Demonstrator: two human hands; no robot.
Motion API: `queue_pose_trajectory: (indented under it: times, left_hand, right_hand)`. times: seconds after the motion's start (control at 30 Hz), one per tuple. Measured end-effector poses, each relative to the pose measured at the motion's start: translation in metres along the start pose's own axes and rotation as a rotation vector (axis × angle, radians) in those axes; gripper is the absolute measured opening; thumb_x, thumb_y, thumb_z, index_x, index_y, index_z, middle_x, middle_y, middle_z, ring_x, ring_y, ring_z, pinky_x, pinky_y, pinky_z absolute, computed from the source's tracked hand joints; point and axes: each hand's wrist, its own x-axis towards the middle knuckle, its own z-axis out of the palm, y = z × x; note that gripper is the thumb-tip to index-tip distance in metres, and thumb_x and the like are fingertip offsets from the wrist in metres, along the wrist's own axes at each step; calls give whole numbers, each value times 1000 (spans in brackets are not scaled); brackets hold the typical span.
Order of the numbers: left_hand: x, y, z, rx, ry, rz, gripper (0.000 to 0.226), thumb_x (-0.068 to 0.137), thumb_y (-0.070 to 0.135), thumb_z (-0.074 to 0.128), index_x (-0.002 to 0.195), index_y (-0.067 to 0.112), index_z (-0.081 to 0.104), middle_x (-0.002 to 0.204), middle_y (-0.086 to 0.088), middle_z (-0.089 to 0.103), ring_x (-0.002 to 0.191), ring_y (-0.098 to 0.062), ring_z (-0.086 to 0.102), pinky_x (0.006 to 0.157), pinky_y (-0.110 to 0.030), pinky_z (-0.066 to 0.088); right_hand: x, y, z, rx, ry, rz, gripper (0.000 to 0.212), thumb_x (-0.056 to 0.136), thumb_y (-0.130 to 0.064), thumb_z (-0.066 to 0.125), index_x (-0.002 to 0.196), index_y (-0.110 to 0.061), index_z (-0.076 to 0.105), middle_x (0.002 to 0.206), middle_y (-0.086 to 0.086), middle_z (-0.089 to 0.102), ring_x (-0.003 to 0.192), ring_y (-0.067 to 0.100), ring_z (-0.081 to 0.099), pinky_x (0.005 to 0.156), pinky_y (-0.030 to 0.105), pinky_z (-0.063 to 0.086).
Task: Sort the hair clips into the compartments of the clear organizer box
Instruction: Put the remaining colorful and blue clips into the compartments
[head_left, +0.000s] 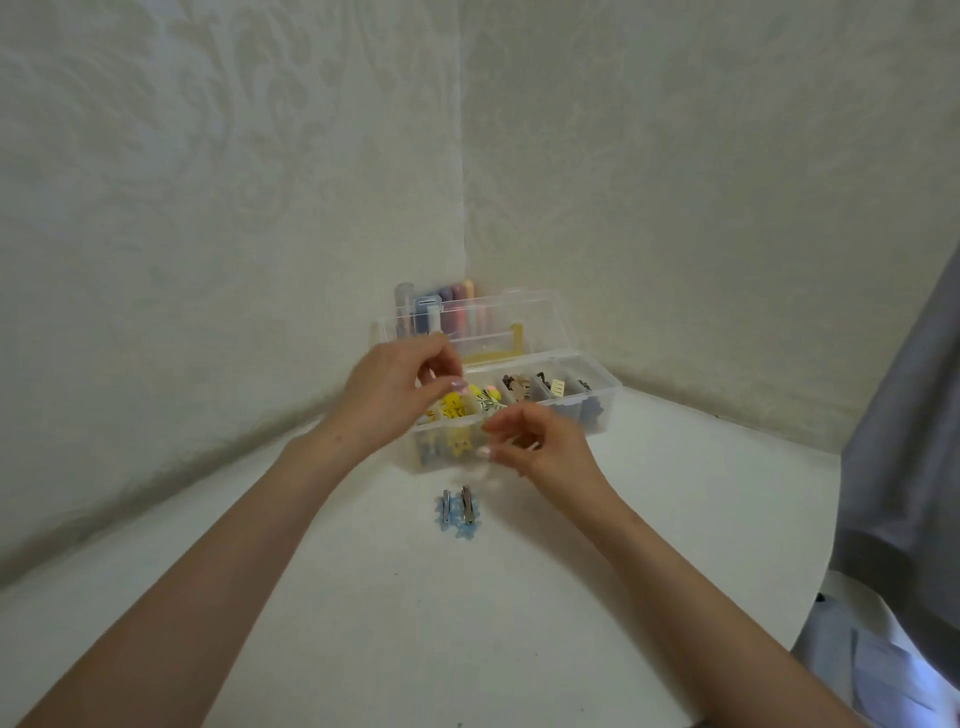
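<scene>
Two blue hair clips (460, 512) lay on the table (363, 597) just before the open clear organizer box (605, 410), its compartments holding yellow clips (453, 404) and darker ones. Over it the left hand (395, 400) and right hand (543, 449) hovered, fingers curled; whether either pinched anything was unclear.

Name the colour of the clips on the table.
The clips are light blue with silver backs; head view.
</scene>
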Motion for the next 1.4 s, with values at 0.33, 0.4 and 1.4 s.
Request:
queue_pose_trajectory:
  times: [0.33, 0.4, 1.4]
  left_hand:
    - [-1, -34, 0, 422, 163, -139, 14, 87, 25, 61, 96, 15, 63, 93, -7, 69, 93, -30, 57, 76, -36, 38]
    - [-1, -37, 1, 449, 112, -132, 14, 88, 25, 58, 99, 17, 61, 95, -4, 70, 96, -28, 54, 77, -36, 37]
    - [-4, 11, 2, -132, -311, -84, 10, 76, 21, 74, 82, 16, 67, 75, 10, 66, 65, 4, 56, 60, -6, 39]
  right_hand:
    - [-9, 4, 5, -622, -346, -39, 46, 69, -50, 75, 110, -33, 65, 100, -9, 53, 81, 2, 45, 78, 23, 39]
    - [-9, 4, 5, -608, -353, -49, 42, 70, -47, 75, 108, -32, 65, 98, -10, 52, 78, 0, 44, 76, 22, 38]
    - [-3, -9, -2, 418, 60, 58, 25, 74, 9, 69, 91, -5, 58, 88, 10, 63, 77, 22, 64, 78, 32, 58]
